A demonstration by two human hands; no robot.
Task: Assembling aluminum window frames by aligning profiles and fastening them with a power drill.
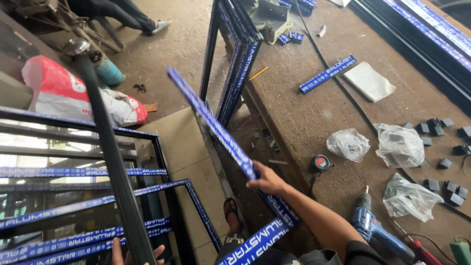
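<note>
Right now the right hand (267,180) is clenched over the edge of a blue-taped aluminium frame (221,132), gripping the rail that runs diagonally up-left, just beside the workbench (314,113) edge. Frame stands tilted, its lower corner near the person's sandalled foot (231,211). Left hand (137,252), well left of the frame at the bottom of view, is wrapped round a dark bar (110,147) that rises toward the upper left; fingers show, so it looks grasped.

Judgement: to handle this well, keep the rt grip close to the frame's corner & steady the rail w/ the thumb on top so it doesn't twist; watch the foot below. Another frame (235,59) leans on the bench beyond; blue drill (373,225), tape measure (321,162) & plastic bags (400,145) lie right of the frame on the bench.
</note>
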